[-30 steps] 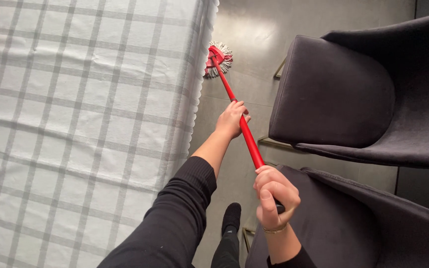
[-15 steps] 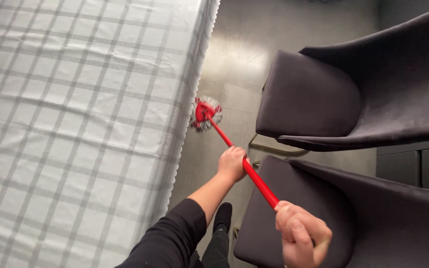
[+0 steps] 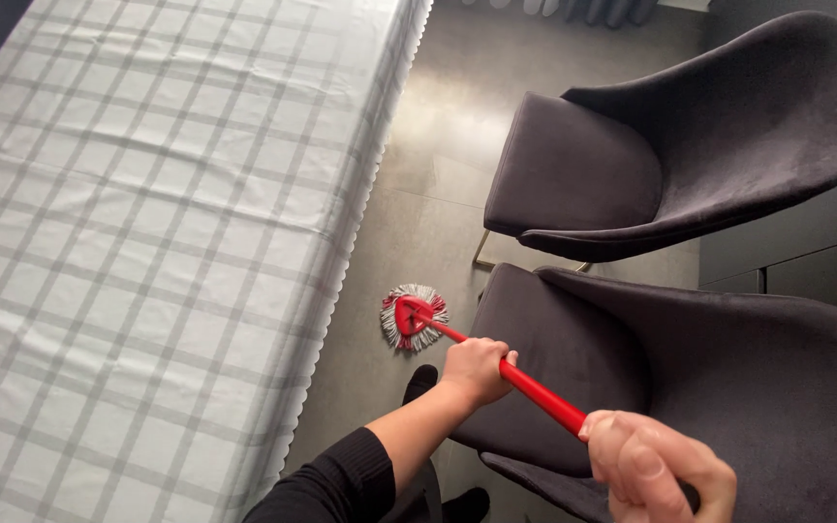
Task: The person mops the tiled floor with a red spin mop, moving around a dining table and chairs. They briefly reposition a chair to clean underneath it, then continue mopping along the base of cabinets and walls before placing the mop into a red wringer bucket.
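The left hand (image 3: 477, 368) is closed around the red mop handle (image 3: 535, 390) at lower centre of the frame, and the right hand (image 3: 656, 465) is closed around the same handle further up, at the bottom right edge. The mop head (image 3: 415, 316), a red triangular plate fringed with grey-white strands, lies flat on the grey floor (image 3: 418, 223) just left of centre, in the aisle between the table and the chairs.

To the left, a table under a white and grey checked tablecloth (image 3: 147, 242) fills most of the frame, its scalloped hem hanging over the aisle. To the right stand two dark upholstered chairs, the nearer chair (image 3: 709, 378) at lower right and the farther chair (image 3: 670, 155) at upper right. A dark-socked foot (image 3: 421, 383) stands just below the mop head.

Mopping here goes best, I judge, with the head kept flat so all the strands touch the floor, and with the lower hand steering while the upper one pushes. The aisle is narrow, so strokes are better kept along its length, clear of the tablecloth hem and of the brass-coloured chair leg (image 3: 484, 254) beside the head. The foot is close enough to be caught by a backward pull.
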